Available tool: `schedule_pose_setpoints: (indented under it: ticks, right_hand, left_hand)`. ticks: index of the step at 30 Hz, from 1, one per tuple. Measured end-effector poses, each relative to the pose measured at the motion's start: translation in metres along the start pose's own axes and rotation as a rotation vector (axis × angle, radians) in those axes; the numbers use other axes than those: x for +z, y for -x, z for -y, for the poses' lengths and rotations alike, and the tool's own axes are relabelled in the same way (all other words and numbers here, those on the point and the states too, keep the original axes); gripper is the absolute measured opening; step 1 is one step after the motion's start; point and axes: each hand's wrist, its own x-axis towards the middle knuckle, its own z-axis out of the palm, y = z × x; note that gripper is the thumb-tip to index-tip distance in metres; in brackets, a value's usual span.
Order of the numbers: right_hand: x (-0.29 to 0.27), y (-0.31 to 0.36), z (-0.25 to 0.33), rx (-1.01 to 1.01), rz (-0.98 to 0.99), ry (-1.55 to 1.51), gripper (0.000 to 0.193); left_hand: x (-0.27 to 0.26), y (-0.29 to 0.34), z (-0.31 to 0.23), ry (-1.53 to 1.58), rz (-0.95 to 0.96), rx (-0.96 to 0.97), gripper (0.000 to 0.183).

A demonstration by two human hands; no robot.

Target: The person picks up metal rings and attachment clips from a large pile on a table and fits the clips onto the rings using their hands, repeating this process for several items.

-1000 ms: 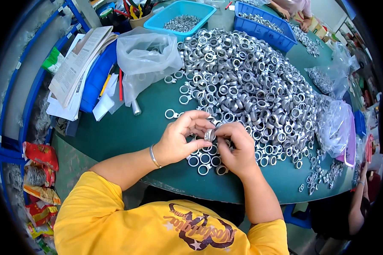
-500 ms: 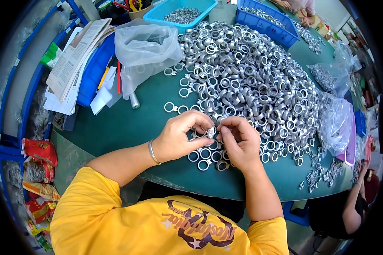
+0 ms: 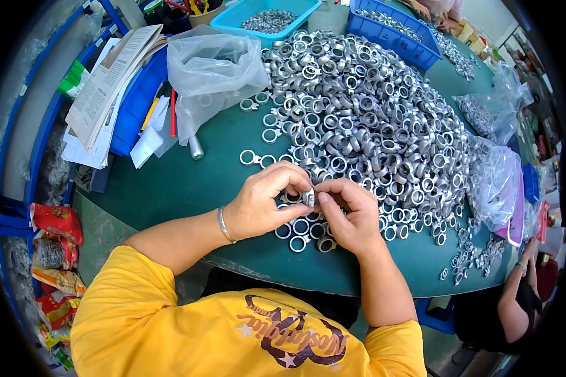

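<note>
1. Our left hand (image 3: 263,204) and right hand (image 3: 348,212) meet over the near edge of the green table (image 3: 188,182). Both are curled nearly closed, fingertips pinching one small silver metal ring (image 3: 309,197) between them.
2. That ring sits just above a few loose rings (image 3: 302,234) lying flat on the table under our hands.
3. Beyond our hands a large heap of silver rings (image 3: 365,119) covers the middle of the table.
4. A crumpled clear plastic bag (image 3: 212,70) lies at the heap's left edge, with a small silver cylinder (image 3: 196,147) just in front of it.
5. To the far left, a stack of printed paper sheets (image 3: 107,85) rests on a blue bin (image 3: 135,107).
6. At the far edge stand a turquoise tray (image 3: 233,19) and a dark blue crate (image 3: 390,41), both holding metal parts.
7. Clear bags of parts (image 3: 497,182) sit on the right side.
8. Red and yellow snack packets (image 3: 53,251) lie on the floor at lower left.
9. Another person's arm (image 3: 516,289) shows at the lower right.
</note>
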Motion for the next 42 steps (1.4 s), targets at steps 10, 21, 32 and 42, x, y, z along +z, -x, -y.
schedule_pose_setpoints:
  ticks: [10, 21, 32, 42]
  right_hand:
    - [-0.004, -0.004, 0.002, -0.095, 0.045, 0.116, 0.015]
    - [-0.005, -0.005, 0.005, 0.000, 0.035, 0.078, 0.017]
    - [-0.005, -0.006, -0.001, -0.330, -0.012, 0.146, 0.029]
    - [-0.145, 0.009, 0.042, -0.658, -0.847, 0.931, 0.013]
  left_hand:
    - [-0.001, 0.000, 0.003, -0.018, 0.018, -0.085, 0.027]
    - [-0.004, 0.000, 0.002, -0.019, -0.014, 0.035, 0.022]
    - [-0.003, -0.004, 0.002, -0.109, 0.000, 0.095, 0.021]
    - [0.008, 0.000, -0.001, -0.036, -0.065, 0.018, 0.019]
